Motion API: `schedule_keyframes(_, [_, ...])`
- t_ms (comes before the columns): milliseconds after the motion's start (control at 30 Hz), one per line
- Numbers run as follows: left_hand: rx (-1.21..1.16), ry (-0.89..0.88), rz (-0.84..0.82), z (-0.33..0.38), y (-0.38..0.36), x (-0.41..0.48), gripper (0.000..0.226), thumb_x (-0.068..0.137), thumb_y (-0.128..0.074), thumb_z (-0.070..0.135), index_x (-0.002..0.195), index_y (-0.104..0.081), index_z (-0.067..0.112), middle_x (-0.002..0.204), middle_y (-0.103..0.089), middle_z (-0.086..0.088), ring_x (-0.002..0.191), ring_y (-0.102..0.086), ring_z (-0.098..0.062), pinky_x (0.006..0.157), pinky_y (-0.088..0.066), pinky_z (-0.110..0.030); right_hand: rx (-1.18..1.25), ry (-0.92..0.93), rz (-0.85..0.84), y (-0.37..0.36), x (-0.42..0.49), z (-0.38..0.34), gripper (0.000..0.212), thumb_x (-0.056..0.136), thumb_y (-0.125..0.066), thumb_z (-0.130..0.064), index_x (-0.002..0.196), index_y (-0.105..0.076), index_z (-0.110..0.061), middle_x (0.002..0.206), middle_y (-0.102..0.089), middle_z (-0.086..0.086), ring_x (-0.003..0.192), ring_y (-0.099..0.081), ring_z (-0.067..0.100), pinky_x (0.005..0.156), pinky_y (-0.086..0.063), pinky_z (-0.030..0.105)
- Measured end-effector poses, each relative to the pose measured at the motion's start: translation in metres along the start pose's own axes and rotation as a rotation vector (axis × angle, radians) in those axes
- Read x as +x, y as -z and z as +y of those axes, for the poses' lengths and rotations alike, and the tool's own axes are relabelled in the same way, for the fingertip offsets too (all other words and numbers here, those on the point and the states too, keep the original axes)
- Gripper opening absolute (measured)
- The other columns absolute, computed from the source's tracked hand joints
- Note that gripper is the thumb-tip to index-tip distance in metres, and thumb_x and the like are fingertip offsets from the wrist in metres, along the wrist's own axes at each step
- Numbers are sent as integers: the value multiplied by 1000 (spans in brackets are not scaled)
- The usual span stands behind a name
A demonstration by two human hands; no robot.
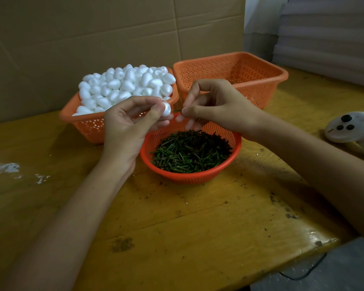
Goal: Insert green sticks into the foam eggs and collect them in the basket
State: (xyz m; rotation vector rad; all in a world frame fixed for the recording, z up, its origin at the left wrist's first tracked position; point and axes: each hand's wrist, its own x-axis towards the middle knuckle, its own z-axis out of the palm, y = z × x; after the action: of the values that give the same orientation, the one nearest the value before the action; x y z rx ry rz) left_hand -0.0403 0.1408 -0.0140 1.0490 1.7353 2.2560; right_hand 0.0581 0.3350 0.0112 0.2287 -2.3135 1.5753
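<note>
1. The worn yellow-brown wooden table carries all items; a brown corrugated cardboard sheet stands behind it.
2. 2 orange perforated rectangular plastic baskets sit at the rear, touching. The right basket shows no contents from this angle. The left basket is heaped with white foam eggs.
3. An orange round perforated plastic bowl, just in front of the baskets, holds a pile of short green sticks.
4. A white plastic handheld controller lies at the table's right edge.
5. The left hand, above the bowl's rear left rim, pinches 1 white foam egg between thumb and fingertips.
6. The right hand pinches 1 short green stick at its fingertips, with the stick's free end pointing at the egg and just beside it. Contact between the two cannot be determined.
</note>
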Motion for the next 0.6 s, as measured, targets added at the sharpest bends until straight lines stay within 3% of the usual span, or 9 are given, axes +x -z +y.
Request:
schedule_keyframes(133, [-22, 12, -2, 1, 1, 1, 23, 88, -80, 14, 105, -70, 2, 101, -80, -14, 92, -80, -32, 76, -63, -27, 3, -15, -5, 0, -1, -2, 14, 97, -66, 3, 104, -56, 10, 93, -79, 19, 81, -76, 37, 70, -62, 41])
schedule_keyframes(333, [11, 3, -25, -1, 2, 2, 12, 91, -78, 4, 100, -71, 7, 94, -80, -6, 88, -80, -24, 75, -63, -27, -12, -3, -43, -2, -1, -3, 14, 98, -66, -1, 105, -55, 6, 95, -80, 12, 81, -77, 35, 65, -61, 36])
schedule_keyframes(600, [53, -27, -50, -1, 2, 1, 19, 84, -84, 7, 100, -72, 10, 100, -81, -7, 90, -80, -24, 75, -63, -27, -33, 16, -120, -3, 0, 0, 15, 100, -64, -5, 105, -50, -3, 99, -80, 10, 80, -78, 33, 61, -57, 32])
